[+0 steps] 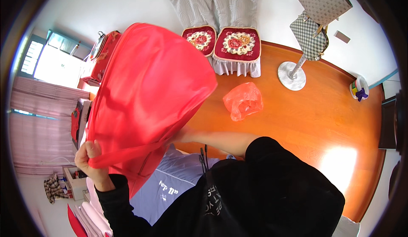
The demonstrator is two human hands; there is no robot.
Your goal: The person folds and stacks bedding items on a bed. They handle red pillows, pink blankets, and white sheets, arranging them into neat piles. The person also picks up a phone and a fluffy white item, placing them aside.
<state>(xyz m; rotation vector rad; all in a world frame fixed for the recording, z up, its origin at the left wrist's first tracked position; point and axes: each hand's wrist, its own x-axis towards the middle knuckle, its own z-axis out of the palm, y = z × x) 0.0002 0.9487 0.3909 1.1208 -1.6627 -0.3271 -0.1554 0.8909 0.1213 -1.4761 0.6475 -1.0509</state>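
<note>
A large red fabric bag point(153, 77) is raised in front of me on the left side of the head view. My left hand point(91, 160) is closed on its red strap point(127, 154) at the bag's lower left. From the right, my bare forearm reaches to the bag's lower right edge. There my right hand point(179, 135) is blurred and mostly hidden by the bag, so its grip cannot be made out. Below the bag lies blue-grey bedding point(159, 186) with white writing.
A crumpled red plastic bag point(243, 101) lies on the wooden floor point(296, 115). Beyond stand two covered chairs with floral seat cushions point(237, 44) and a marble-based stand point(291, 76) with handbags. A white bucket point(359, 87) is by the right wall; pink curtains point(41, 125) hang at left.
</note>
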